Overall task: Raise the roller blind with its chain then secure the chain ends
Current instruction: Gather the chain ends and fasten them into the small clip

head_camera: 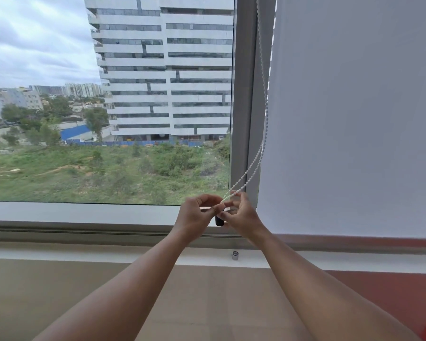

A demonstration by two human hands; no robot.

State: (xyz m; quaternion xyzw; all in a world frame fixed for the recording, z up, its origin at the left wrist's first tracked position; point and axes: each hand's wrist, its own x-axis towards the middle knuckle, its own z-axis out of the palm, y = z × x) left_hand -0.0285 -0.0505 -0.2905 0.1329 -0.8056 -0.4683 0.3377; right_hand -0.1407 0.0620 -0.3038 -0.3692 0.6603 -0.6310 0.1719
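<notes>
A white roller blind (354, 119) hangs on the right, lowered almost to the sill, its bottom edge near the red strip. Its white bead chain (262, 94) runs down along the grey window frame and slants left to my hands. My left hand (197, 215) and my right hand (241, 215) meet in front of the lower window frame, both pinching the chain's lower end. A small black cylinder (219, 221) hangs at that end, between the two hands. The fingers hide how the chain ends join.
The left window pane (108, 119) is uncovered and shows buildings and greenery. A grey vertical frame post (244, 94) separates it from the blind. A small silver cylinder (235, 255) stands on the white sill (84, 252) below my hands.
</notes>
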